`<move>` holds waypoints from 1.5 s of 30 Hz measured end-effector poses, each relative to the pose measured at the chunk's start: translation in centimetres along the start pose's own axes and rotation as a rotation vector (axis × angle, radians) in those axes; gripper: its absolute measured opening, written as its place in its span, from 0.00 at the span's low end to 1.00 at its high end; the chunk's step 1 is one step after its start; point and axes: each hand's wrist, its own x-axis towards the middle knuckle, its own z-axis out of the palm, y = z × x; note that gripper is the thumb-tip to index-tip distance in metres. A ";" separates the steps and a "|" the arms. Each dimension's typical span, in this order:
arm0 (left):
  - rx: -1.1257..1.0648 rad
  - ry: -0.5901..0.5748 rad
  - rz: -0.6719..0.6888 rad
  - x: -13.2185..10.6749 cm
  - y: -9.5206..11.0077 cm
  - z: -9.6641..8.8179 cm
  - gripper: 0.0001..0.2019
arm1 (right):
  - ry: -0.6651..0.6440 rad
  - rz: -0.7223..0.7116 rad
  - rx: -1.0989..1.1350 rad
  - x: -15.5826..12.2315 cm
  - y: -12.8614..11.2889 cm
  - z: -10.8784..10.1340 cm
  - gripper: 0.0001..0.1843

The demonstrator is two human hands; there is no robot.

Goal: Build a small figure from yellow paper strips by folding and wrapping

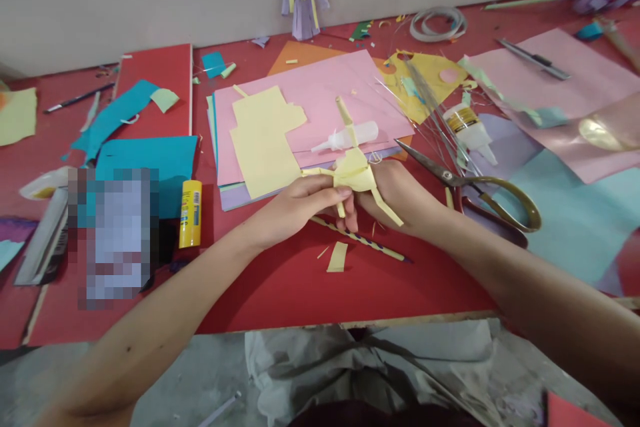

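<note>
Both my hands meet at the middle of the red table (pixel 280 287), closed on a small yellow folded paper figure (pixel 356 170) with thin paper strips sticking out. My left hand (pixel 295 204) pinches its left side, fingers curled round it. My right hand (pixel 395 194) grips it from the right and behind. A striped pencil (pixel 367 244) lies on the table just under the hands, and a yellow paper scrap (pixel 338 257) lies near it.
A stack of pink and yellow paper sheets (pixel 310 107) with a small glue bottle (pixel 345 137) lies behind the hands. Scissors (pixel 475 187) and another glue bottle (pixel 467 127) lie to the right, a yellow glue stick (pixel 191 214) to the left. A purple paper doll (pixel 303 0) leans on the wall.
</note>
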 end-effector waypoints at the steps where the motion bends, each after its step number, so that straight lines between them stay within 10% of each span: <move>1: -0.012 -0.003 -0.003 0.0 0.0 0.0 0.12 | 0.003 -0.005 0.005 0.0 0.0 0.0 0.16; 14: -0.169 0.024 0.024 0.1 -0.3 -0.1 0.12 | 0.225 0.077 0.508 0.1 0.0 0.6 0.07; 23: -0.234 0.051 0.053 0.3 -0.4 -0.1 0.11 | 0.104 0.185 0.963 0.2 -0.2 0.3 0.27; 45: -0.208 0.116 -0.002 0.3 -0.1 -0.2 0.12 | 0.325 0.192 0.572 0.2 -0.5 0.3 0.23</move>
